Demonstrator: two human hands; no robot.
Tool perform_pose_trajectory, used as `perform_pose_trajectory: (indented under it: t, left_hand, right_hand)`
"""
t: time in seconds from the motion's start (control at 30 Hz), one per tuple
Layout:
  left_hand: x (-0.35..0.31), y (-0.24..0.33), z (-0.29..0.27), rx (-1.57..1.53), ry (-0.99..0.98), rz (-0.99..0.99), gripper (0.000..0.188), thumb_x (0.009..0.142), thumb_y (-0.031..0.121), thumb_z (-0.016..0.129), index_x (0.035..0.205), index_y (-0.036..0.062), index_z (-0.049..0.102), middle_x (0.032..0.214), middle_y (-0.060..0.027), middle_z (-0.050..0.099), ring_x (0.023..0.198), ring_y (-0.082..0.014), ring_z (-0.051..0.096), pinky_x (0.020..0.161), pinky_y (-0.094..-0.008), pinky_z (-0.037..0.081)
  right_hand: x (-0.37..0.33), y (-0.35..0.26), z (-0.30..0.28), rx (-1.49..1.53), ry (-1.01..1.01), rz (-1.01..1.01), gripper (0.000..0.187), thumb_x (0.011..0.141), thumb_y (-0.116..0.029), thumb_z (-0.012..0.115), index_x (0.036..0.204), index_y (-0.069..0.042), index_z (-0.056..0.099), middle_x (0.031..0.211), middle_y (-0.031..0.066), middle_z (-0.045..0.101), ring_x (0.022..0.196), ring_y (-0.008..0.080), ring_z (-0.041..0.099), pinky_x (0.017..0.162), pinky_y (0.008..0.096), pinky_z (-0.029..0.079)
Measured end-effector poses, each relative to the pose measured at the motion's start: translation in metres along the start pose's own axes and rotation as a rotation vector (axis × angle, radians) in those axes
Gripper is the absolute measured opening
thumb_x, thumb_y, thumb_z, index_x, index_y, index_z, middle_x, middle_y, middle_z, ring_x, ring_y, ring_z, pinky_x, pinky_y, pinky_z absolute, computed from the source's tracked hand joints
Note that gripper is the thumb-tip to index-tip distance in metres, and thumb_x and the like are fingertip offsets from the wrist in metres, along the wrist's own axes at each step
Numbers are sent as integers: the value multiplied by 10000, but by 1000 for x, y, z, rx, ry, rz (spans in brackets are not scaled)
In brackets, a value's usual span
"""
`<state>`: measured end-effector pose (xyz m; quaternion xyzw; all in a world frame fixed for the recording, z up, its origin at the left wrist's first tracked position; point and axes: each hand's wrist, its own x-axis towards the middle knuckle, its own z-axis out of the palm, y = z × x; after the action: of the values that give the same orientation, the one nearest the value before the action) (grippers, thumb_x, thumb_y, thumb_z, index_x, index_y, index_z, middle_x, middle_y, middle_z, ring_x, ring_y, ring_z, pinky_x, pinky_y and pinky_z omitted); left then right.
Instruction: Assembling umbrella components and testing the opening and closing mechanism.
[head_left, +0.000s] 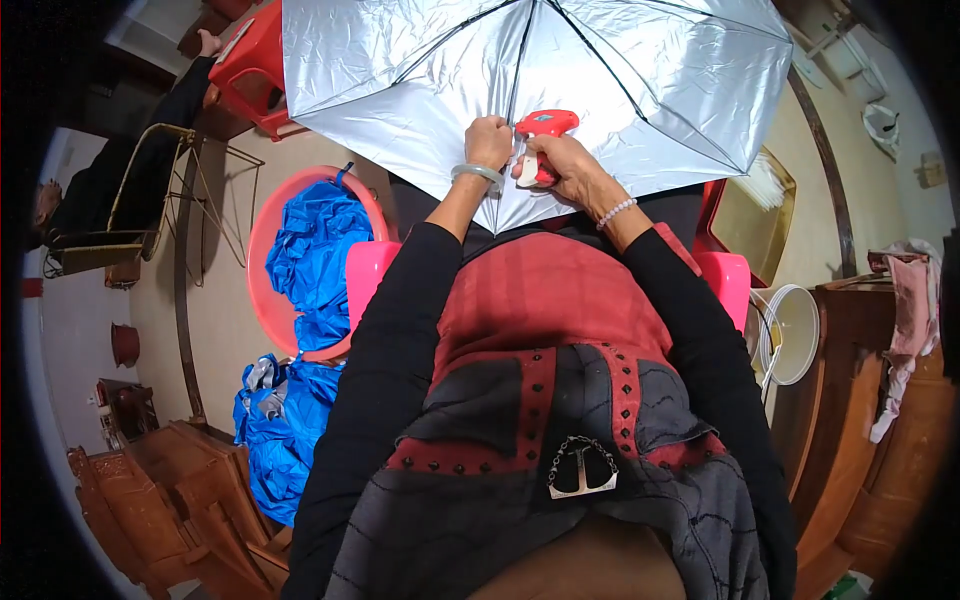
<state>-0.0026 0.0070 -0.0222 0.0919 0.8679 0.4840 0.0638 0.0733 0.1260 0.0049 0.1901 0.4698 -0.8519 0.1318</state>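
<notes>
An open umbrella point(690, 90) with a silvery inner canopy and dark ribs spreads across my lap and beyond it. My left hand point(488, 142), with a pale bangle at the wrist, is closed on the canopy beside a rib near its near corner. In my right hand point(566, 165) is a red pistol-shaped hand tool point(547, 123) with a whitish part low on its grip. My fingers wrap its handle, and it is close to the left hand, over the silver fabric. The exact spot under my left fingers is hidden.
On the left, a pink basin point(262, 300) holds crumpled blue fabric point(325, 235), with another blue heap point(290, 440) below it. A red stool point(250, 75), metal frame point(150, 200) and dark-clothed person are farther left. Right stand a gold tray point(775, 225) with white strips and a white bucket point(800, 335).
</notes>
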Motion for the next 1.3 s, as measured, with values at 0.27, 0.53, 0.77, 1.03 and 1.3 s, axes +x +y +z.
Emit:
perform_pose_trajectory:
  t: [0.27, 0.53, 0.77, 1.03, 1.3]
  left_hand:
    - [24, -43, -3, 53, -167, -23, 209, 776, 71, 465, 710, 32, 660, 562, -97, 612, 497, -189, 620, 435, -307, 482]
    - [-1, 5, -13, -267, -184, -199, 184, 769, 81, 495, 671, -57, 568, 523, -92, 539, 355, -148, 461, 351, -283, 358]
    - [1, 3, -21, -345, -284, -215, 165, 787, 78, 501, 699, -45, 567, 524, -69, 521, 370, -121, 445, 344, -256, 330]
    - [-2, 7, -24, -326, -301, -215, 160, 799, 96, 515, 725, -33, 573, 533, -52, 528, 375, -109, 444, 352, -244, 333]
    - [-3, 13, -25, -309, -363, -192, 147, 822, 91, 514, 769, -37, 564, 594, -50, 536, 414, -97, 462, 374, -228, 358]
  right_hand:
    - [2, 4, -10, 276, -126, 151, 272, 778, -55, 503, 1035, 14, 446, 788, 168, 588, 697, 280, 623, 687, 453, 540]
    - [4, 4, -27, 342, -174, 115, 257, 805, -126, 543, 1027, -20, 468, 810, 165, 604, 719, 281, 629, 714, 490, 525]
    - [3, 6, -27, 342, -218, 101, 294, 826, -146, 535, 1077, -23, 444, 812, 165, 605, 725, 270, 627, 723, 466, 527]
    - [3, 6, -24, 315, -221, 102, 224, 823, -114, 484, 1011, -1, 440, 775, 189, 597, 692, 286, 624, 672, 457, 529]
    - [5, 4, -20, 239, -189, 110, 209, 803, -77, 466, 996, 5, 466, 797, 162, 600, 699, 277, 632, 652, 475, 532]
